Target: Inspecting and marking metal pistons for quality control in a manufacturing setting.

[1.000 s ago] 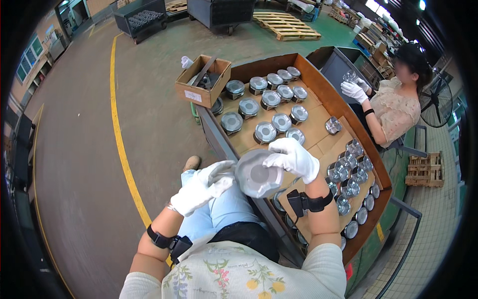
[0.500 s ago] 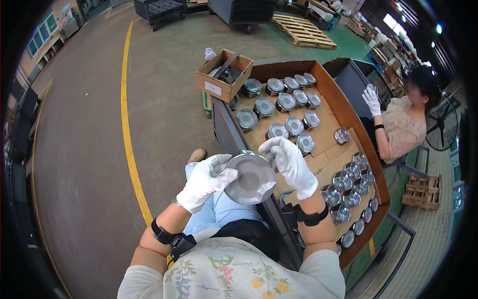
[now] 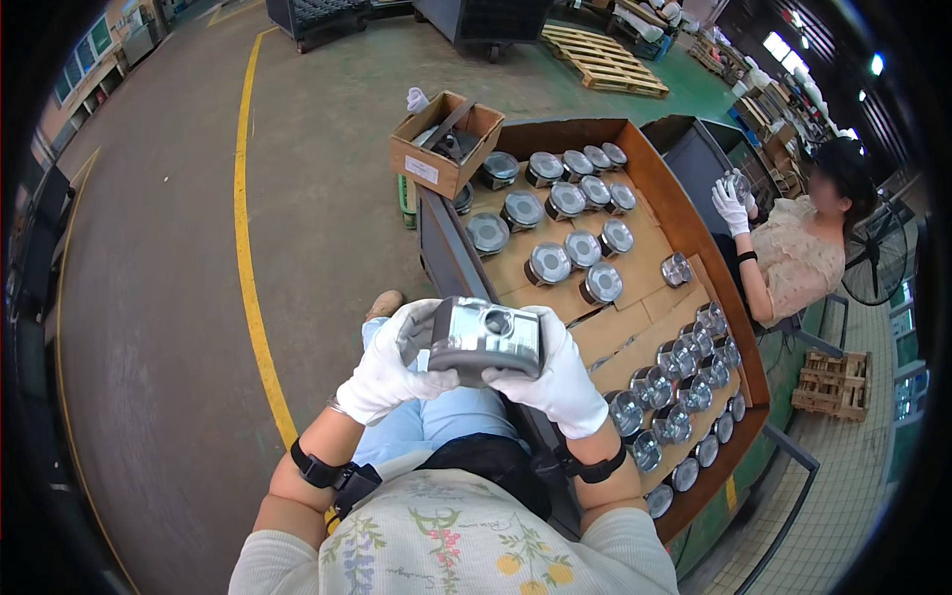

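Note:
A shiny metal piston [image 3: 486,335] is held between my two white-gloved hands, above my lap and beside the bin's near edge. Its side faces up, showing the round pin hole; the darker grey crown edge lies toward me. My left hand [image 3: 393,369] is closed round its left end, and my right hand [image 3: 561,382] grips its right end. To the right, several pistons [image 3: 548,263] stand crown up on brown cardboard [image 3: 635,332] inside the bin [image 3: 691,223]. Several more pistons [image 3: 652,387] lie nearer, some showing their open undersides.
A wooden box [image 3: 426,164] holding dark parts sits on the bin's far left corner. Across the bin, a person [image 3: 793,238] in white gloves holds a metal part. Pallets [image 3: 603,61], dark carts [image 3: 483,25] and a fan [image 3: 878,253] stand around. A yellow line [image 3: 244,218] crosses the floor.
The piston has turned from crown facing up to side facing up. My right hand has moved from beside it to grip its right end. The other person's hands have come together around a part.

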